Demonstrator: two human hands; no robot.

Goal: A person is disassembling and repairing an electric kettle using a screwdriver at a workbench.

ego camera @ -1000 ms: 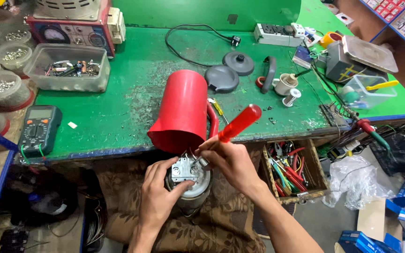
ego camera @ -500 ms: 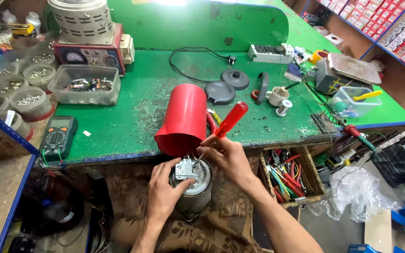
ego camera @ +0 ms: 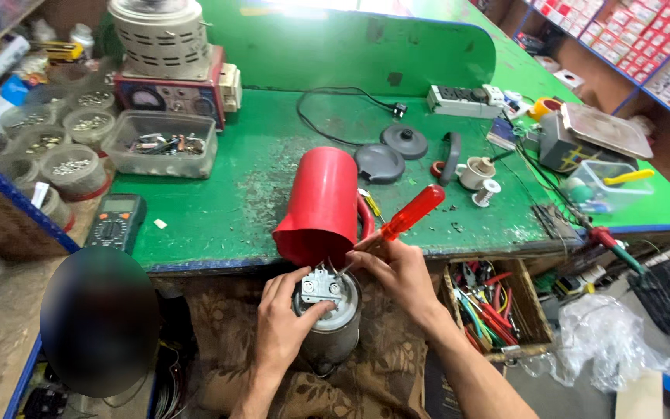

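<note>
Red plastic fills my right hand (ego camera: 398, 271): my fingers are closed round the red-handled screwdriver (ego camera: 411, 214), whose tip angles down and left onto the grey terminal block (ego camera: 319, 288) on top of the round steel kettle base (ego camera: 329, 330). My left hand (ego camera: 283, 320) cups that base from its near-left side, thumb lying across the block and fingers curled against the metal wall, so both hands are gripping. Compared with a second ago, little has shifted between the fingers: the tip sits on the same fitting and the base rests in the same spot on the brown patterned cloth (ego camera: 366, 388). Only the view has tipped, showing more of the bench. I judge the fastening work on the block is ongoing, not finished. Just beyond my fingertips the red plastic kettle shell (ego camera: 321, 206) lies on its side on the green workbench (ego camera: 219, 209), mouth towards me. Farther left lies a dark multimeter (ego camera: 115, 223); right of my wrist stands a wooden box of tools (ego camera: 492, 310).
</note>
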